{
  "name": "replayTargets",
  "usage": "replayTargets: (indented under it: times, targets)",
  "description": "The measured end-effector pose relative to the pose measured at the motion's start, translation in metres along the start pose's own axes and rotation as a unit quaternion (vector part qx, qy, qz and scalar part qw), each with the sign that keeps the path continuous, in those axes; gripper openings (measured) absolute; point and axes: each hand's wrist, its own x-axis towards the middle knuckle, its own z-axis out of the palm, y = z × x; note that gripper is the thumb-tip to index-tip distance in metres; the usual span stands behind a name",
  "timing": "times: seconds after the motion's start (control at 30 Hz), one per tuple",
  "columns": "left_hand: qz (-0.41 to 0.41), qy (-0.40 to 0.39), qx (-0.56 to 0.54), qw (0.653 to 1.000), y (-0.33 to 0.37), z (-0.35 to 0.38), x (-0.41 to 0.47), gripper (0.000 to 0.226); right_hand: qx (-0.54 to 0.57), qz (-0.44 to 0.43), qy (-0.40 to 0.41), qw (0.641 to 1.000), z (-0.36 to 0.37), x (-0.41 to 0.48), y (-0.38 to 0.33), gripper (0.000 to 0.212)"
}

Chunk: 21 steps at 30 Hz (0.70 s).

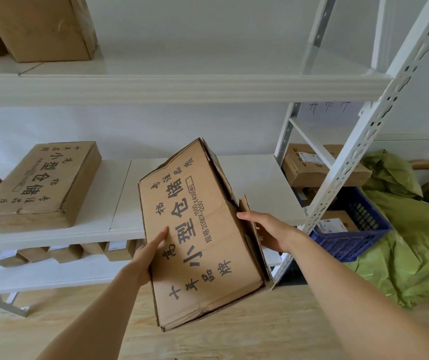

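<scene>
Just off the middle shelf's (52, 237) front edge, left hand (148, 258) and right hand (273, 232) grip the tilted cardboard box (203, 229), thumbs on top; the torn flap (245, 211) under the right grip may buckle and drop it.

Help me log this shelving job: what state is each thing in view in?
printed carton: tilted, held in the air, creased.
left hand: holds the carton's left edge, thumb on top.
right hand: holds the carton's right side.
flat carton: lying closed on the middle shelf.
blue basket: upright, holding parcels.
green bag: crumpled, slack.
</scene>
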Motion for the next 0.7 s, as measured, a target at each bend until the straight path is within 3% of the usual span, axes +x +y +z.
replayTargets:
  times: [0.1, 0.33, 0.47, 0.57, 0.7]
  targets:
    - [0.003, 0.011, -0.011, 1.000, -0.005, -0.006, 0.009, 0.117, 0.007, -0.009, 0.003, 1.000, 0.005, 0.001, 0.001, 0.065]
    - [0.021, -0.051, -0.021, 0.998, 0.003, 0.003, 0.000, 0.115, 0.036, -0.020, 0.032, 0.999, 0.000, 0.000, 0.005, 0.062]
    - [0.029, -0.067, -0.017, 0.997, 0.004, 0.022, -0.012, 0.072, 0.063, 0.003, 0.037, 0.997, -0.009, -0.014, 0.016, 0.029]
    - [0.034, -0.076, -0.002, 0.997, 0.000, 0.039, -0.014, 0.056, 0.083, 0.020, 0.056, 0.995, -0.022, -0.021, 0.030, 0.041]
    - [0.018, -0.079, 0.005, 0.997, -0.010, 0.064, -0.018, 0.062, 0.099, 0.040, 0.066, 0.992, -0.036, -0.037, 0.050, 0.050]
